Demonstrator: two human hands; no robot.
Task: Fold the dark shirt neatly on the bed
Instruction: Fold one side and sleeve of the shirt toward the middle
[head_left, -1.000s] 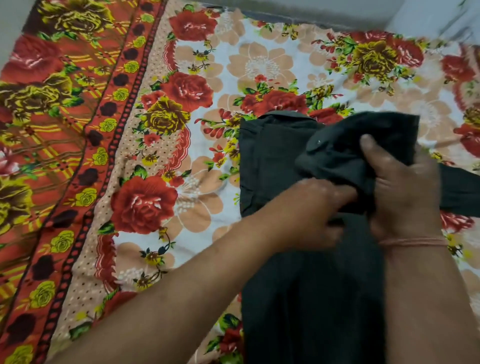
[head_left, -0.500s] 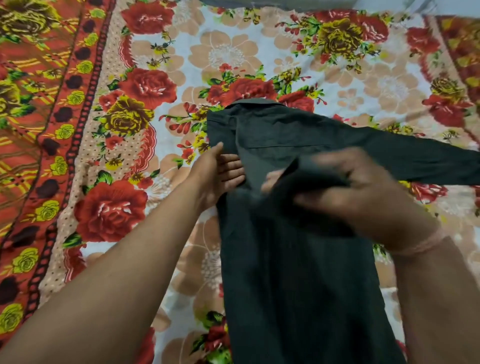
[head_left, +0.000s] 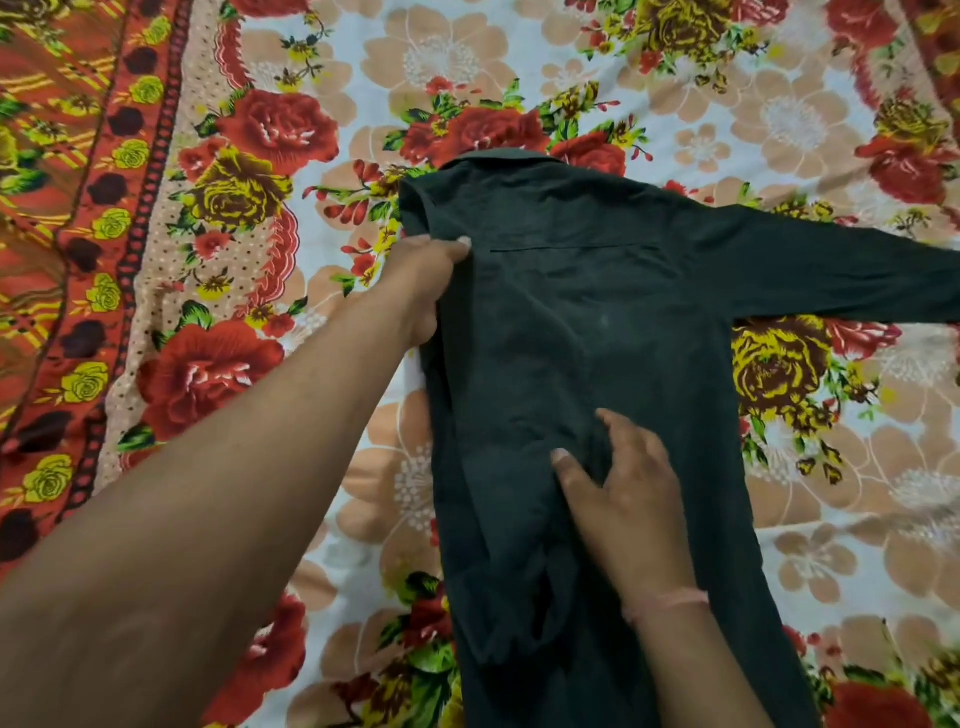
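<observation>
- Shirt (head_left: 597, 291) is laid flat on the floral sheet (head_left: 467, 57), collar (head_left: 498, 156) at the far end and hem run out of frame at the near edge.
- Spread sleeve (head_left: 831, 270) is stretched out from the shirt's right shoulder and cut off by the frame edge.
- Folded sleeve (head_left: 498, 545) is turned in over the shirt's left half and laid lengthways down the body, with loose creases.
- Left hand (head_left: 421, 280) is clamped on the shirt's left edge, just below the collar. The thumb (head_left: 457, 243) is seen on top of the cloth; the fingers are hidden under the fold.
- Right hand (head_left: 623, 509) is laid on the shirt's middle, nearer than the left hand, fingers spread and fairly straight, pressed on the cloth beside the folded sleeve. Nothing is gripped by it.
- Hands are held well apart, both touching the shirt.
- A thread band (head_left: 667, 603) is worn on the right wrist.
- Orange border (head_left: 67, 208) of the sheet is seen well left of the shirt.
</observation>
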